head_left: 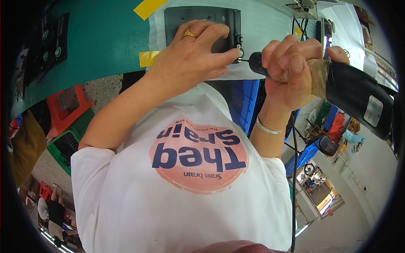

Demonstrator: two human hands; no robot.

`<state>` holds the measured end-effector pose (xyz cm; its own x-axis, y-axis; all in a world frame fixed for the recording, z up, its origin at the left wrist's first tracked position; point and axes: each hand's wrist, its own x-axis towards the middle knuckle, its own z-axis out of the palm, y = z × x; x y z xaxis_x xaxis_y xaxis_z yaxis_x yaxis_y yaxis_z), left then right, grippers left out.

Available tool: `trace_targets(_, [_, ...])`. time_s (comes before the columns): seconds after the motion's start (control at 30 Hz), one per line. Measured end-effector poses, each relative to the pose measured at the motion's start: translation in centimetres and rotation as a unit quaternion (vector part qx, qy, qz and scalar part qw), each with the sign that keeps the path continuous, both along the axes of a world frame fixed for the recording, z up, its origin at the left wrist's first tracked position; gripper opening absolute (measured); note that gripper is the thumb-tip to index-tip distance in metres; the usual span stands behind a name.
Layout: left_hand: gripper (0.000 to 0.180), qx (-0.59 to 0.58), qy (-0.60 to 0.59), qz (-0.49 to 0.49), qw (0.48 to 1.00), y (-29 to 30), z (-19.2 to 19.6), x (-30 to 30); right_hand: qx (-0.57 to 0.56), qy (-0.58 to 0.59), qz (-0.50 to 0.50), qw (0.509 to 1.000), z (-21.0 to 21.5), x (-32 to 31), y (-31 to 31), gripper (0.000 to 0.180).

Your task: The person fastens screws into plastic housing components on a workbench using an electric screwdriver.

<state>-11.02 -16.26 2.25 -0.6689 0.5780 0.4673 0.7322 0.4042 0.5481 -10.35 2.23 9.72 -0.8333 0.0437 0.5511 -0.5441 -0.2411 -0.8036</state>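
A dark grey plastic panel (175,27), flat and rectangular with rounded corners, lies on a white sheet on the workbench. My left hand (192,52) rests across it with bent fingers, gripping it; a ring is on one finger. Its thumb reaches the panel's near right corner, beside a small metal part. My right hand (293,69) is closed around a black electric screwdriver (356,92), held sideways with brown tape wrapped round its body. The screwdriver's thin bit points left and meets the panel's corner, close to my left thumb. The exact contact is too small to make out.
Green matting (101,38) covers the bench on the left, where dark parts (52,48) lie. Yellow tape (148,58) holds the white sheet (257,25). A black cable (294,177) hangs at the right. A red stool (67,107) and blue bin (242,97) stand below.
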Motion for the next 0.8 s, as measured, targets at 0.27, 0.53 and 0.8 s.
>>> trace_targets(0.27, [0.048,0.008,-0.001,-0.007,1.000,0.0,0.3,-0.4,-0.027,-0.005,-0.042,0.999,0.1,0.0,-0.7,0.054])
trace_targets(0.53, [0.047,0.002,-0.014,-0.003,1.000,0.0,0.3,-0.1,-0.019,-0.082,-0.064,0.994,1.5,-0.8,-0.5,0.064])
trace_targets(0.8, [0.062,-0.045,-0.031,0.002,0.999,-1.2,2.5,-0.5,-0.018,0.103,-0.197,0.975,5.7,-7.0,2.7,0.019])
